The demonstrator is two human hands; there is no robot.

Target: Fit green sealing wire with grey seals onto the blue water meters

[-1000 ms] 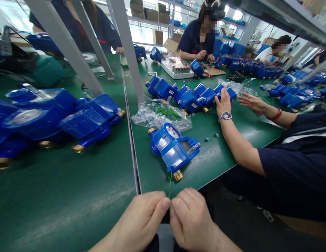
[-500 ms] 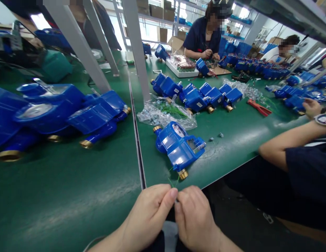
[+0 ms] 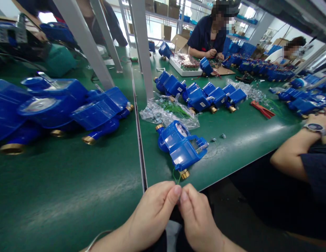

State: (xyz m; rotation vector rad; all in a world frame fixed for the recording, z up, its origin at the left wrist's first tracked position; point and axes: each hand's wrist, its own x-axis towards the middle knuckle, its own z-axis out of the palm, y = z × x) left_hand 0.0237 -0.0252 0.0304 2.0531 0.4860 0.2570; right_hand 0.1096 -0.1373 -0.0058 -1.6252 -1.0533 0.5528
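A blue water meter (image 3: 182, 145) with brass threaded ends lies on the green bench in front of me. From its near end a loop of green wire (image 3: 175, 174) runs down to my fingers. My left hand (image 3: 159, 204) is closed, thumb pressed on the wire. Touching it, my right hand (image 3: 196, 213) is also closed in a pinch at the same spot. Whatever sits between the fingertips besides the wire is hidden. Two small grey seals (image 3: 222, 136) lie to the right of the meter, a thin wire trailing from one.
Behind the meter lies a clear plastic bag (image 3: 169, 112) with green wires and seals. Red-handled pliers (image 3: 262, 109) rest to the right. More blue meters (image 3: 99, 108) stand left and behind. A metal post (image 3: 143, 52) rises from the bench. A co-worker's arm (image 3: 291, 147) is at right.
My right hand has turned and its fingertips have come up against my left thumb. The green wire loop now looks rounder and drawn to my fingers. The neighbour's hand has shifted right.
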